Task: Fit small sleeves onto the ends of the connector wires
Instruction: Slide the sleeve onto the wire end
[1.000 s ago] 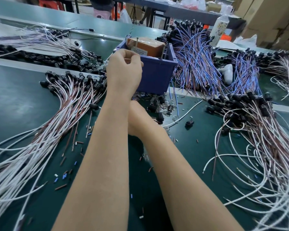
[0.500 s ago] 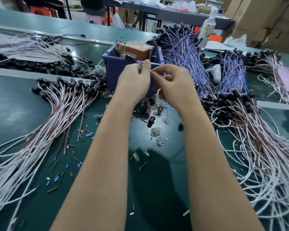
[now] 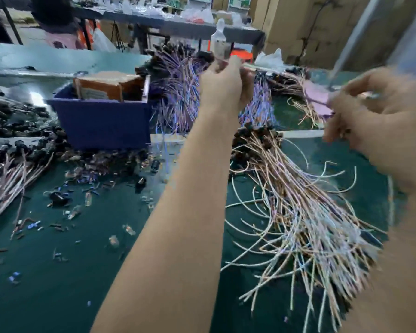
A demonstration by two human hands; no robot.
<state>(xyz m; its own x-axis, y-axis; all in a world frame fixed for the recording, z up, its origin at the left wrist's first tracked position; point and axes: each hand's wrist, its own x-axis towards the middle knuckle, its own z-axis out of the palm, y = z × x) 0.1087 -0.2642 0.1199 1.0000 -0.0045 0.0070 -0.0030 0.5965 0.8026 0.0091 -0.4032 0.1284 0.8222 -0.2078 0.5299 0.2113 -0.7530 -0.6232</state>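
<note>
The left hand (image 3: 225,86), raised over the table (image 3: 58,284), pinches a thin connector wire (image 3: 267,68). The right hand (image 3: 375,126) is blurred, fingers curled; its grip is indeterminate.

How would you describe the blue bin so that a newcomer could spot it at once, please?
Start at the green work table and look toward its far side, left of the raised left hand. The blue bin stands there amid loose wire bundles. It is the only solid-walled container there, with a brown cardboard box in it.
</note>
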